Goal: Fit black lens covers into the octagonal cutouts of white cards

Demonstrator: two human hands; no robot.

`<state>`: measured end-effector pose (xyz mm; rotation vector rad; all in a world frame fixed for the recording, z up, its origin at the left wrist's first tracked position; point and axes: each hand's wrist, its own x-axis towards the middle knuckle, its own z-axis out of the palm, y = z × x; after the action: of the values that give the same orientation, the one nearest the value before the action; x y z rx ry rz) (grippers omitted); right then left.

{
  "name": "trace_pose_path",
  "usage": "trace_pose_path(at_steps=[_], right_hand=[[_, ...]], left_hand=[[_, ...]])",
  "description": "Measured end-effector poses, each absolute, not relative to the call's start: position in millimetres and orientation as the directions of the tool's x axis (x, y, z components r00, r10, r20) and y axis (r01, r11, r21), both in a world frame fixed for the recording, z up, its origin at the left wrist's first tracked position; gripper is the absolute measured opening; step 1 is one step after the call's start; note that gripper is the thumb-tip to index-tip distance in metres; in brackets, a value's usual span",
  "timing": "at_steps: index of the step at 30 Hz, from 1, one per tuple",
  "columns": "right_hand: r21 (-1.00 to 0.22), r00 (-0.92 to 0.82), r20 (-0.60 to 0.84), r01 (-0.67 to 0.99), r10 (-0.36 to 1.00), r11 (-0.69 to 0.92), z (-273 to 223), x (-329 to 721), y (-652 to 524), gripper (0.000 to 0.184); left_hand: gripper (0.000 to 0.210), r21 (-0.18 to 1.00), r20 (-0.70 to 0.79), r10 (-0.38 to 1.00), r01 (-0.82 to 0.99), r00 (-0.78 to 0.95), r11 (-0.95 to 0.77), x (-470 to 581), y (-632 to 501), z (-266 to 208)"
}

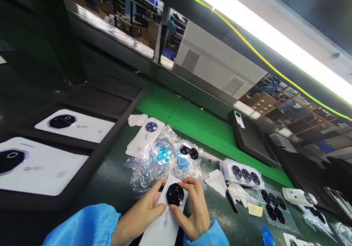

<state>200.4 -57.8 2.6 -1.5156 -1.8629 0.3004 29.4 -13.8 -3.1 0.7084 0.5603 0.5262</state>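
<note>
My left hand (140, 214) grips the edge of a white phone back cover (159, 229), its thumb lying on the face. The cover is tilted, its lower end cut off by the frame. At its top sits a black camera lens plate (175, 194) with several round openings. My right hand (194, 211) pinches around this plate, thumb at the lower edge and fingers at the upper right. Just beyond lie crumpled clear plastic bags (143, 172), a blue film-covered disc (164, 156) and two loose black lens plates (194, 153). Another white back cover (141, 139) rests behind them.
At left, a dark tray (110, 148) holds white back covers. To the right are packed lens plates (242, 174), a white cloth (238, 194), a yellow note (255, 209), a white bottle (298, 196) and a blue lid-like disc (267, 235). A lamp (269, 29) hangs above.
</note>
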Motion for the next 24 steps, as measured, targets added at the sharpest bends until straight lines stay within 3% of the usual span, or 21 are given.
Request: trace_pose_path(at_steps=[24], right_hand=[[-0.551, -0.067, 0.379, 0.785, 0.923, 0.283, 2.5, 197.7, -58.0, 0.046]], left_hand=[[0.073, 0.735, -0.307, 0.617, -0.232, 0.724, 0.637, 28.9, -16.5, -1.4]])
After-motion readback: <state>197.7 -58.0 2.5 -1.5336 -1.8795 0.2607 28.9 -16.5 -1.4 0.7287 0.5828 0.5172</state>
